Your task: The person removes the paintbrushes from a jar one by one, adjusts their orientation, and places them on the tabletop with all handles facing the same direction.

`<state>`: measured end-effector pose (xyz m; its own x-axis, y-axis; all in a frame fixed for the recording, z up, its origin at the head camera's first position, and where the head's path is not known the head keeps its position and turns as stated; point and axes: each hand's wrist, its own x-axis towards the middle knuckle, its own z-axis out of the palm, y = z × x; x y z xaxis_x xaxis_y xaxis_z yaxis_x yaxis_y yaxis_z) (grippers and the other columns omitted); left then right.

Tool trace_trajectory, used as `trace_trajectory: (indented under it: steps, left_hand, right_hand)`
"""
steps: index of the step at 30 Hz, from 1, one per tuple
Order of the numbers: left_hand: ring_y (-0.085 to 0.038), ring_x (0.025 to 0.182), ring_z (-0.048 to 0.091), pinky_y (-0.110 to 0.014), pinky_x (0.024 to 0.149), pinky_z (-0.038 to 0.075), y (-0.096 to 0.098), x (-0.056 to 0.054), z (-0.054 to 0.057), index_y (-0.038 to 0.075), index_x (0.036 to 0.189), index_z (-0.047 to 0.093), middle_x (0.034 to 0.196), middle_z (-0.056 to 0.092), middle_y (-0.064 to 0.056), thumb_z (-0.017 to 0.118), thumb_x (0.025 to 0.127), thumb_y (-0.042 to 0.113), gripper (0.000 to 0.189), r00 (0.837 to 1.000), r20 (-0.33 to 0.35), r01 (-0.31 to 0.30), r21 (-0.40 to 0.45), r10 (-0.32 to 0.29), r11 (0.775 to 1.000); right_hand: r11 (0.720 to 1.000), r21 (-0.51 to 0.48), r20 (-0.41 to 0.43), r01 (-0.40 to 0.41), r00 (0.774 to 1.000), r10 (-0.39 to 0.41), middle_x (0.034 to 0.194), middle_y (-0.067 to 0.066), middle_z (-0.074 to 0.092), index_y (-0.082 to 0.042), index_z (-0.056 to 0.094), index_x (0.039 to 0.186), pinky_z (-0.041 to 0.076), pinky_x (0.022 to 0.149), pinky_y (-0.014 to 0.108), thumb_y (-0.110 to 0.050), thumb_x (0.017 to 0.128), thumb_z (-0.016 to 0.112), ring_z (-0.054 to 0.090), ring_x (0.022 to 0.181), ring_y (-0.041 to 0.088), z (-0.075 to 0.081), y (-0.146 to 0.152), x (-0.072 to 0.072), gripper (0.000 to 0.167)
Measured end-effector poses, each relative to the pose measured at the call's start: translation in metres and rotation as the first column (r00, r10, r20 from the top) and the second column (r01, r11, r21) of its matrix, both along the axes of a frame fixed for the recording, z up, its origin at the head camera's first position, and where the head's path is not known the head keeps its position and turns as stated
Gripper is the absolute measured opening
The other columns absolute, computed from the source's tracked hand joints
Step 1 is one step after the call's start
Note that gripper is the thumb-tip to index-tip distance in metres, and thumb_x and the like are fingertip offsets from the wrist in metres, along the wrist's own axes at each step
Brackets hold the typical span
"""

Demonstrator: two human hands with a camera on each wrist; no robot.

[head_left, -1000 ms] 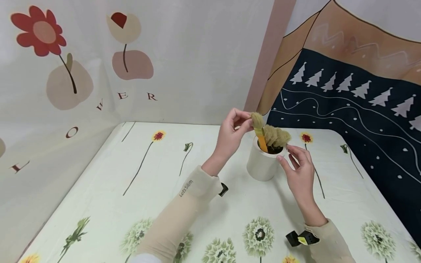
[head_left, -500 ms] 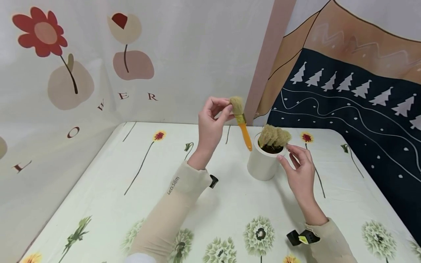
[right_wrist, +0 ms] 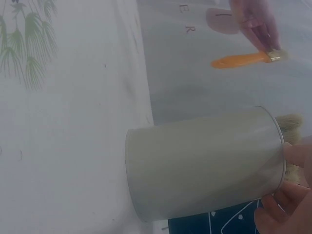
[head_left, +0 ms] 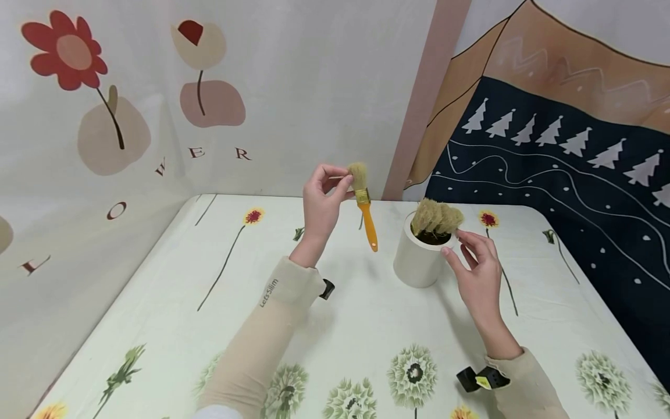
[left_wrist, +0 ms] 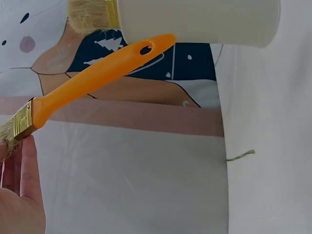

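A paintbrush [head_left: 369,222] with an orange handle and brass ferrule hangs bristles-up from my left hand [head_left: 321,203]. Thumb and fingertips pinch it at the pale bristles, and the handle slants down over the table, left of the pot. In the left wrist view the handle [left_wrist: 92,75] shows a hanging hole at its end. My right hand [head_left: 478,279] grips the rim of a white cylindrical pot [head_left: 416,262], thumb at the front and fingers at the far side. Several more brushes [head_left: 437,217] stand in it, bristles up; their handles are hidden inside.
The table wears a white cloth [head_left: 366,326] printed with flowers. Close behind it hangs a pale curtain [head_left: 314,105] with printed flowers and letters. A dark blue and brown printed cloth [head_left: 555,174] stands at the right.
My left hand has drawn the paintbrush out of the pot and carried it left, then lowered it slightly. My right hand has stayed at the pot's rim.
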<state>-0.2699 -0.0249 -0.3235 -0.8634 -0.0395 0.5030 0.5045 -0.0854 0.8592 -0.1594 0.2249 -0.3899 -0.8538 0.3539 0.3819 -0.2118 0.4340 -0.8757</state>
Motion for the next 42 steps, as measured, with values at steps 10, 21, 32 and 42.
trace_trajectory:
  steps: [10, 21, 32, 42]
  left_hand:
    - [-0.012, 0.085, 0.067, -0.029, 0.076, 0.063, -0.002, -0.017, -0.021, -0.005, 0.107, 0.06, 0.1, 0.065, -0.01, 0.068, 0.093, 0.003, 0.019, 0.99, 0.139, 0.001, -0.034, 0.004, 0.999]
    - [-0.016, 0.089, 0.07, -0.028, 0.073, 0.064, 0.007, -0.037, -0.05, -0.001, 0.105, 0.063, 0.104, 0.069, -0.014, 0.07, 0.092, 0.007, 0.016, 0.944, 0.329, -0.003, -0.095, 0.034, 0.995]
    - [-0.024, 0.094, 0.071, -0.03, 0.074, 0.064, 0.012, -0.053, -0.082, 0.001, 0.104, 0.064, 0.109, 0.07, -0.016, 0.07, 0.092, 0.007, 0.015, 0.875, 0.481, 0.02, -0.167, 0.064, 0.986]
    - [-0.016, 0.083, 0.069, -0.028, 0.074, 0.063, 0.003, -0.061, -0.104, 0.003, 0.11, 0.064, 0.109, 0.069, -0.015, 0.067, 0.095, 0.01, 0.017, 0.798, 0.597, 0.093, -0.26, 0.084, 0.961]
  right_hand:
    - [1.0, -0.013, 0.019, 0.003, 1.0, -0.002, 0.125, -0.003, 0.048, 0.002, 0.059, 0.132, 0.043, 0.106, 0.011, -0.007, 0.092, 0.071, 0.053, 0.121, 0.003, -0.001, 0.0, -0.001, 0.043]
    - [1.0, -0.022, -0.002, -0.005, 1.0, 0.005, 0.124, -0.002, 0.05, 0.005, 0.059, 0.131, 0.045, 0.105, 0.012, -0.004, 0.091, 0.071, 0.055, 0.124, 0.018, -0.001, 0.001, 0.0, 0.043]
    - [0.999, -0.039, 0.005, -0.009, 1.0, 0.009, 0.125, 0.001, 0.05, 0.005, 0.059, 0.13, 0.044, 0.104, 0.009, -0.004, 0.091, 0.071, 0.055, 0.126, 0.02, -0.001, 0.002, 0.001, 0.042]
    - [0.999, -0.034, -0.006, -0.014, 1.0, 0.014, 0.126, 0.004, 0.051, 0.003, 0.06, 0.129, 0.044, 0.105, 0.011, -0.003, 0.091, 0.071, 0.055, 0.123, 0.013, -0.001, 0.001, -0.001, 0.041]
